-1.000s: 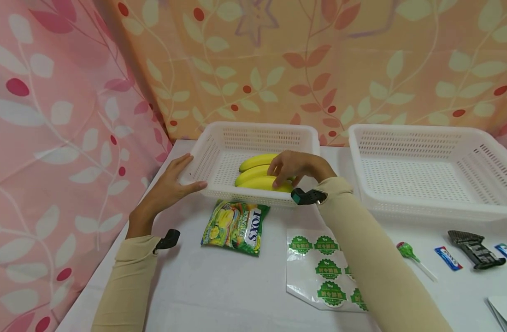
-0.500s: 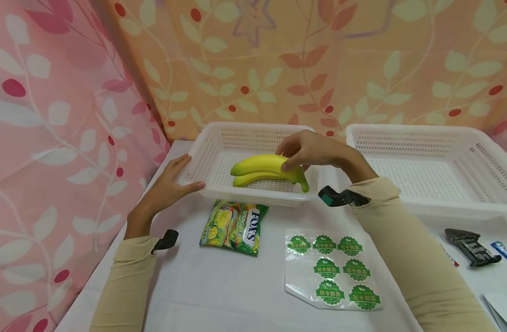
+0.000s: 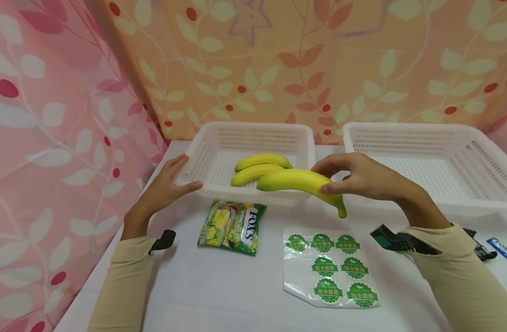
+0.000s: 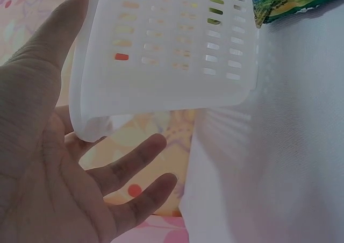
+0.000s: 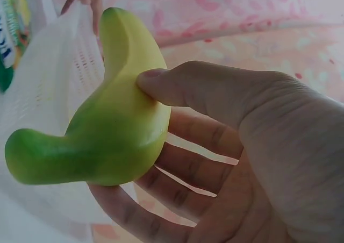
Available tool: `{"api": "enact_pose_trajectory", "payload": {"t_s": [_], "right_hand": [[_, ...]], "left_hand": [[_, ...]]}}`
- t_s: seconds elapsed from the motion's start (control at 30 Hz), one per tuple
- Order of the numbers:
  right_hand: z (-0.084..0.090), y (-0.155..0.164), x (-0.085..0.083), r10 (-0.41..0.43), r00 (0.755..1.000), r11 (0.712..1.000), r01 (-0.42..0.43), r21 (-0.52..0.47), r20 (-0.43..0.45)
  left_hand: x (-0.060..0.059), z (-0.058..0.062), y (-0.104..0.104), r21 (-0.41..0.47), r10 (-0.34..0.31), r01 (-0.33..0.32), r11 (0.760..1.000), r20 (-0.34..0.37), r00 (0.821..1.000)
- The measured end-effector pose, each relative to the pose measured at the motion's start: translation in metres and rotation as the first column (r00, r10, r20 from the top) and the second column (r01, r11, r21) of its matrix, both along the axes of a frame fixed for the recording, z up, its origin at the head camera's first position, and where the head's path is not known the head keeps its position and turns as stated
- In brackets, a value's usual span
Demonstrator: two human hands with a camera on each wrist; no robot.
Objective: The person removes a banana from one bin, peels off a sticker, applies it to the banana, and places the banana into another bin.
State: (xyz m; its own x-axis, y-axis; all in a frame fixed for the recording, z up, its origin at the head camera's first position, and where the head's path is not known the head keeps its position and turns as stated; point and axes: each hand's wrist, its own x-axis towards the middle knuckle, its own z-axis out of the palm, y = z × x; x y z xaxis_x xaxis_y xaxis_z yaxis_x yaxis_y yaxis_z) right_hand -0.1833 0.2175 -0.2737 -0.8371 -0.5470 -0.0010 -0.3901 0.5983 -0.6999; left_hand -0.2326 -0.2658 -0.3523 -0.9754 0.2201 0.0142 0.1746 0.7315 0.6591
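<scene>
My right hand (image 3: 363, 177) pinches a yellow banana (image 3: 297, 180) between thumb and fingers. The banana is held up in front of the left white basket (image 3: 253, 192), its greenish stem pointing down to the right. In the right wrist view the thumb presses one side of the banana (image 5: 121, 114) and the fingers lie behind it. Two more bananas (image 3: 263, 161) lie inside that basket. My left hand (image 3: 162, 186) rests at the basket's front left corner, its thumb on the rim and its fingers spread; in the left wrist view two fingers (image 4: 137, 162) extend beyond the basket wall.
A second white basket (image 3: 407, 127) stands at the right. A green FOX'S candy bag (image 3: 232, 227) lies before the left basket, with a sheet of green stickers (image 3: 330, 269) beside it. A blue-and-white wrapper (image 3: 501, 248) lies far right, near a black item partly behind the sleeve.
My right hand has taken one banana out of the left basket and moved it up, then right and toward me. The left hand stays at the basket corner.
</scene>
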Motion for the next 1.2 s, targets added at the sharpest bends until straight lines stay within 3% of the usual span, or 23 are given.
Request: {"api": "enact_pose_trajectory", "payload": {"t_s": [0.23, 0.47, 0.97, 1.2], "right_hand": [[-0.027, 0.023, 0.034, -0.078, 0.997, 0.997, 0.078, 0.012, 0.015], [-0.05, 0.031, 0.052, -0.102, 0.994, 0.994, 0.101, 0.044, 0.028], [-0.087, 0.031, 0.048, -0.159, 0.986, 0.984, 0.155, 0.091, 0.04], [-0.097, 0.031, 0.045, -0.184, 0.983, 0.975, 0.185, 0.125, -0.022]], "left_hand": [[0.0, 0.001, -0.001, 0.001, -0.003, 0.003, 1.0, 0.004, 1.0], [0.001, 0.002, -0.001, -0.005, -0.001, 0.001, 1.0, 0.006, 1.0], [0.002, 0.002, 0.0, -0.012, 0.0, 0.0, 1.0, 0.02, 1.0], [0.003, 0.005, 0.001, -0.036, 0.004, -0.003, 0.999, 0.021, 1.0]]}}
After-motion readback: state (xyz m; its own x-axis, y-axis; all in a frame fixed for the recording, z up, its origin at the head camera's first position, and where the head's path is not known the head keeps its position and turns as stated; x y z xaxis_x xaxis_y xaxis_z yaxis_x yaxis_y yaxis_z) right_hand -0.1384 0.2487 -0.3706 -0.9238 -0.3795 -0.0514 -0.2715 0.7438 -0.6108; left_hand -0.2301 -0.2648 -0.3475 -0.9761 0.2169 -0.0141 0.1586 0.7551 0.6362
